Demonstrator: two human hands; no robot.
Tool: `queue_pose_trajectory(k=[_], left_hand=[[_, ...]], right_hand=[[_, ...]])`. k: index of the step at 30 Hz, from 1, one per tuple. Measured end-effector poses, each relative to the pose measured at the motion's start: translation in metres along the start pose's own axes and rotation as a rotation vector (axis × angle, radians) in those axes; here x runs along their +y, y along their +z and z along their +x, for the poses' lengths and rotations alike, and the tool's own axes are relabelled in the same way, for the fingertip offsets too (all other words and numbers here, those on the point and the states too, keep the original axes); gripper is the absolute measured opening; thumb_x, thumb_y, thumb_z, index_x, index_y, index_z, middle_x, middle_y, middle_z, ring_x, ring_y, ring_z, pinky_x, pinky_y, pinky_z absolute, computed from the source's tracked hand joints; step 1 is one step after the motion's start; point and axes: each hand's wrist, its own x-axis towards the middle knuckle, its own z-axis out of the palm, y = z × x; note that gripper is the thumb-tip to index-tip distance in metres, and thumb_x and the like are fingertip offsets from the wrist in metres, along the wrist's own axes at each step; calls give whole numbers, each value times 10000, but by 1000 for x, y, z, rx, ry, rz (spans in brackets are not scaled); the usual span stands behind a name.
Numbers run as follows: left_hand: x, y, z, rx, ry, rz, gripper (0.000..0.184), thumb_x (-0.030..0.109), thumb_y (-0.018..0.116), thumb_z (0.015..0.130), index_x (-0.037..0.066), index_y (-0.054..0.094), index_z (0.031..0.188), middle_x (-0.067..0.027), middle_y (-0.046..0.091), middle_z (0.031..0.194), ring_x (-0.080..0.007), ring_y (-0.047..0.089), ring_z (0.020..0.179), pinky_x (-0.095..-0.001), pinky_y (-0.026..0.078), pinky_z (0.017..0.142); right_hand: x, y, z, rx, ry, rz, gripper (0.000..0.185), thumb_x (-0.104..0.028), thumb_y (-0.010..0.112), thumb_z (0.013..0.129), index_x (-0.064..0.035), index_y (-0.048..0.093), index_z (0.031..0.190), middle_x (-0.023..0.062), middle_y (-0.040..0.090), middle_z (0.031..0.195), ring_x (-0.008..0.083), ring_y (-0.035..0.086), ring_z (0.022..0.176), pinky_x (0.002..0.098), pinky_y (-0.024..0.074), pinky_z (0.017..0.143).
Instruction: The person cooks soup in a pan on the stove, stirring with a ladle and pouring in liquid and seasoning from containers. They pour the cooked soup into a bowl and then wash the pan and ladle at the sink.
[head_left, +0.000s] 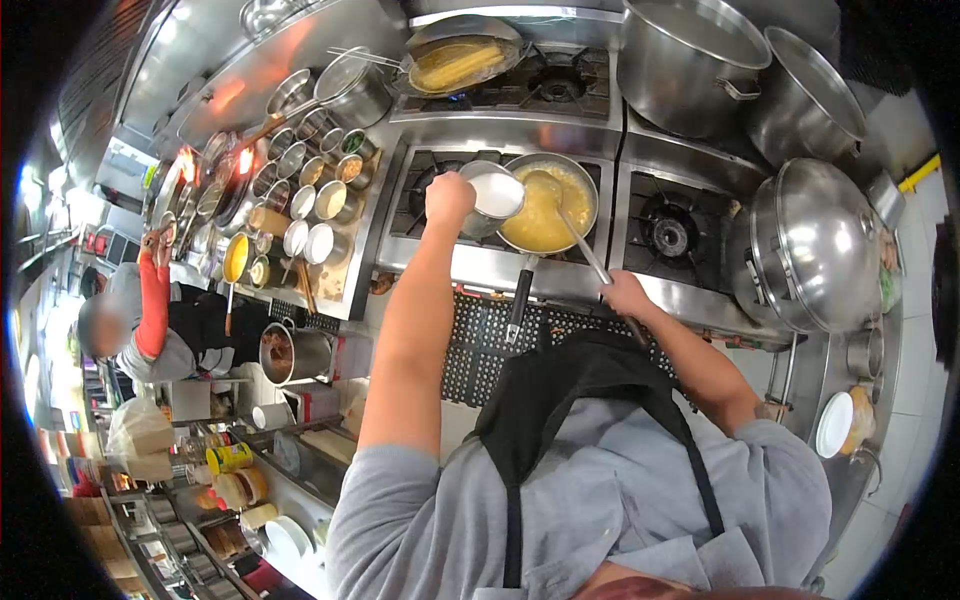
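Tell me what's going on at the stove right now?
The left hand holds a metal pot of white liquid, tipped at the left rim of a pan; whether any is pouring I can't tell. The right hand grips a ladle, its bowl in the pan's yellow liquid. The pan sits on the stove. Off to the left, a co-worker reaches toward another cooking area.

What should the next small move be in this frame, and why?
Probably tip the metal pot slightly further: the left hand holds it at the pan, white liquid inside, while the right hand has the ladle in the yellow contents, seemingly placed to stir.
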Motion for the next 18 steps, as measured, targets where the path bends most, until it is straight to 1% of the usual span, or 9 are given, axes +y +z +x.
queue_pose_trajectory(k=[3,4,7,8,11,13,14,16,18], left_hand=[[-2,2,2,-37,-35,-1,329,165,501,838,-54,684,1003,-272,655,1070,-393,642,1027,-433,527,880],[-3,2,3,-36,-35,0,330,165,502,839,-54,683,1006,-272,653,1074,-393,641,1029,-434,526,882],[-3,0,1,-20,-38,-1,340,166,494,832,-59,681,1007,-272,651,1081,-401,639,1026,-440,517,891],[-4,-2,0,-35,-42,-13,343,166,492,830,-60,681,1005,-271,651,1081,-402,638,1027,-440,515,893],[-6,-5,0,-22,-68,-56,329,165,494,788,-54,700,922,-259,678,982,-386,657,981,-427,511,882],[-4,-17,-8,-63,-72,-96,312,164,501,767,-47,711,865,-248,692,911,-374,671,942,-419,512,870],[-14,-2,4,11,-69,-95,292,169,507,744,-36,713,765,-217,695,768,-349,688,864,-398,517,845],[-15,-9,0,-29,-71,-181,315,199,500,743,-45,699,754,-207,683,704,-336,696,784,-390,527,805],[-15,-10,-1,-22,-63,-200,326,212,497,742,-49,692,749,-201,677,668,-325,701,732,-386,533,781]], right_hand=[[3,-6,11,-327,167,567,257,-230,613,887,-15,587,750,76,558,606,148,524,448,331,443,437],[-15,-15,4,-341,331,735,229,-173,605,899,-27,570,726,36,525,585,118,484,440,286,399,402],[-77,-53,-31,-305,397,718,207,-129,613,885,-18,561,718,29,505,578,110,476,445,267,384,397],[-67,-54,-25,-300,344,763,194,-119,621,873,-2,571,727,44,531,602,113,490,453,277,404,402],[-65,-68,-19,-289,194,486,179,-116,622,861,22,592,751,60,550,619,123,507,463,292,428,414],[-71,-76,-24,-226,117,329,210,-163,633,844,32,609,769,63,575,622,136,543,479,308,452,427],[-75,-81,-28,-189,90,244,221,-178,635,839,31,611,770,62,581,623,138,551,482,309,456,430],[-76,-85,-30,-117,41,91,250,-222,637,819,24,614,777,78,600,635,151,565,471,328,464,429],[-83,-89,-37,-74,12,-4,251,-222,639,806,27,618,791,132,619,660,227,602,518,382,493,492]])
